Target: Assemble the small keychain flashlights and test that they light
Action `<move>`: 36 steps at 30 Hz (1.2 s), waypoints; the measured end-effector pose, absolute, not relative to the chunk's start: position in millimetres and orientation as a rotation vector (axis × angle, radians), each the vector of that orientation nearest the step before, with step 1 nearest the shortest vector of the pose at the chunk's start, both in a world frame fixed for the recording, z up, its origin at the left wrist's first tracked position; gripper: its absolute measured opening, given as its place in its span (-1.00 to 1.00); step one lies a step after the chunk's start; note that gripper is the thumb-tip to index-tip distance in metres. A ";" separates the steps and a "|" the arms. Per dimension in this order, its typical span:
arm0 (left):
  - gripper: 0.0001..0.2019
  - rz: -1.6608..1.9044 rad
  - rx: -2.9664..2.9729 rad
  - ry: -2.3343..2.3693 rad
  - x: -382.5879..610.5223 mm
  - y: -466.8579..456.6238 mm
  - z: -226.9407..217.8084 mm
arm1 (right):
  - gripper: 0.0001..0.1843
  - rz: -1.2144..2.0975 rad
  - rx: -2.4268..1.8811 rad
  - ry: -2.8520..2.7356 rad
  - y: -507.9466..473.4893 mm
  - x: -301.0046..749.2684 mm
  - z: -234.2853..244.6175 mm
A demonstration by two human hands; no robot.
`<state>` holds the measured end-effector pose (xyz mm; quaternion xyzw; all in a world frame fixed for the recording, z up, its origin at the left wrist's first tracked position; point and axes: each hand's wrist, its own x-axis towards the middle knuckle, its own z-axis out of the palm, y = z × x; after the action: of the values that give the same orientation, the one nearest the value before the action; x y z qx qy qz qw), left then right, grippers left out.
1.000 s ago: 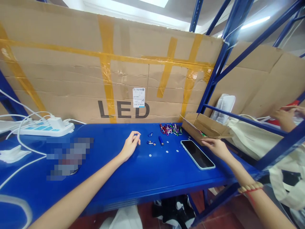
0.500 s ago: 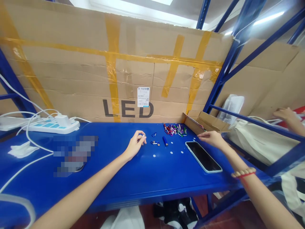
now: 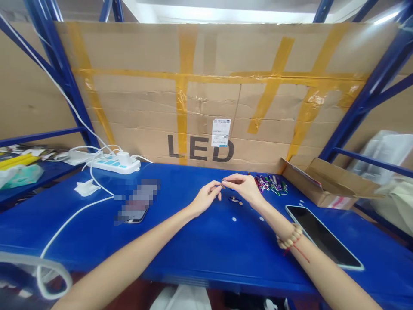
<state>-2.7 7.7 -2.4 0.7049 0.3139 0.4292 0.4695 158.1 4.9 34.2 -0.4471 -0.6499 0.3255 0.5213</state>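
Note:
My left hand (image 3: pixel 206 197) and my right hand (image 3: pixel 245 188) meet above the blue table, fingertips pinched together. Between them is something small that I cannot make out. Just below my right hand lie a small blue carabiner clip (image 3: pixel 234 199) and a tiny round copper-coloured piece (image 3: pixel 240 203). A white disc (image 3: pixel 234 219) rests nearer to me, and another small disc (image 3: pixel 261 218) is beside my right forearm. Behind my right hand is a pile of colourful small tubes with carabiners (image 3: pixel 272 184). The blue tube seen earlier is hidden now.
A phone (image 3: pixel 324 236) lies right of my right forearm, with an open cardboard box (image 3: pixel 334 185) behind it. At the left are a power strip (image 3: pixel 112 164) with white cables and a partly blurred phone (image 3: pixel 137 216). A large cardboard sheet (image 3: pixel 145 107) backs the blue table (image 3: pixel 206 254).
My right hand has moved left from beside the cardboard box to meet my left hand. The view has turned left, so the things on the table appear farther right.

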 end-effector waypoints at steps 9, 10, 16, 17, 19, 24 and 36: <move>-0.68 0.950 1.881 0.766 -7.9 7.4 3.7 | -0.72 0.751 -1.012 -1.658 -8.9 166.1 31.7; -0.68 0.948 1.891 0.763 -7.8 6.7 4.0 | -0.73 0.738 -1.002 -1.669 -9.4 164.7 30.8; -0.68 0.944 1.905 0.802 -6.4 4.4 3.3 | -0.79 0.672 -0.989 -1.673 -10.3 162.8 29.4; -0.68 0.956 1.895 0.799 -6.1 4.2 3.6 | -0.81 0.645 -1.001 -1.668 -10.4 163.4 30.1; -0.69 0.990 1.872 0.787 -5.8 3.7 4.6 | -0.83 0.599 -1.022 -1.681 -10.7 164.2 31.1; -0.71 0.997 1.916 0.832 -9.9 2.1 6.3 | -0.84 0.568 -1.045 -1.750 -10.3 163.5 26.6; -0.72 0.856 2.035 0.858 -5.2 -17.2 7.9 | -0.69 -0.037 -0.996 -2.485 -27.8 180.3 33.2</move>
<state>-5.2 -17.2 7.9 0.7957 0.3356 0.3347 0.3771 180.3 -27.8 33.2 -0.3620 -0.9033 -0.0134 0.2300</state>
